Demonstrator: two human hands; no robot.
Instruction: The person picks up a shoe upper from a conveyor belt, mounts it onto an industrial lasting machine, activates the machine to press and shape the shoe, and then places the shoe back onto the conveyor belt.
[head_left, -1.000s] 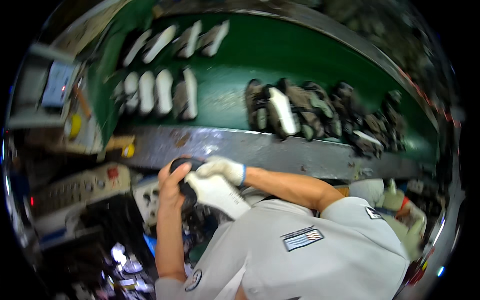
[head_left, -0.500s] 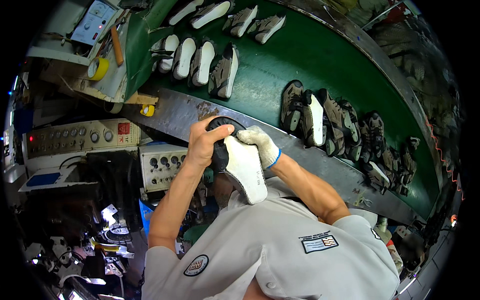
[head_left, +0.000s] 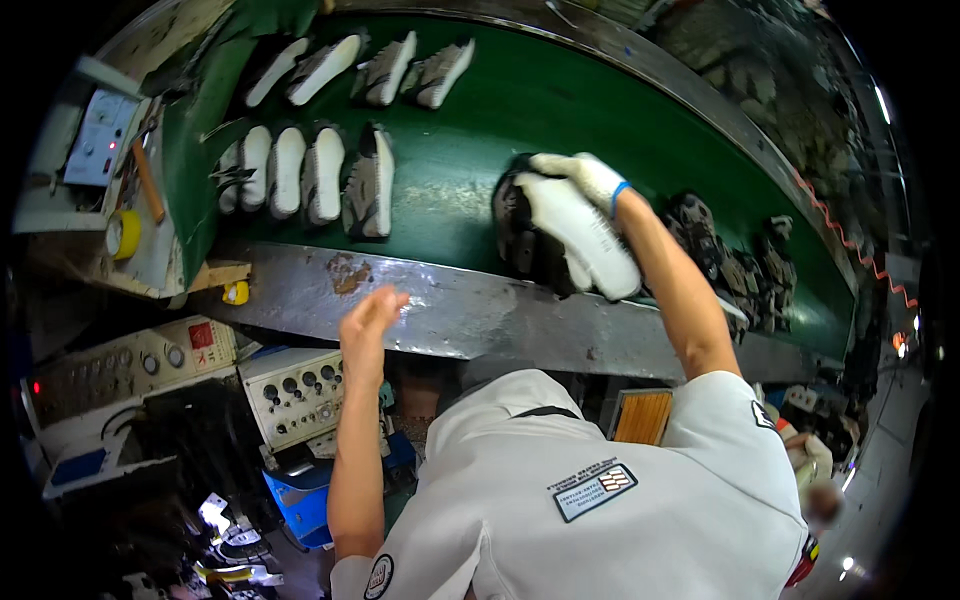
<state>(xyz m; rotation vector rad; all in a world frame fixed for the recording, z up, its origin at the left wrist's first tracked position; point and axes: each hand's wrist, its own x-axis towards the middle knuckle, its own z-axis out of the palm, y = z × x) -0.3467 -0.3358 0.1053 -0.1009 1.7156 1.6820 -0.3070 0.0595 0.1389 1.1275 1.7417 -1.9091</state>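
My right hand (head_left: 588, 176), in a white glove with a blue cuff, grips a dark shoe with a white sole (head_left: 575, 235). The shoe lies sole-up on the green conveyor belt (head_left: 560, 110), near its front edge. My bare left hand (head_left: 368, 318) hovers lower, in front of the belt's grey metal frame (head_left: 470, 315). Its fingers are loosely spread, it holds nothing, and it is well clear of the shoe.
Sole-up shoes lie in two rows on the belt's left part (head_left: 310, 175). Several dark shoes (head_left: 735, 265) crowd its right end. Control boxes with knobs (head_left: 295, 395) sit below left, a yellow tape roll (head_left: 122, 235) on a shelf. Another person's gloved hand (head_left: 812, 462) shows lower right.
Both hands held the shoe at the metal frame before. Now my left hand has let go and dropped back, and my right hand has carried the shoe onto the belt.
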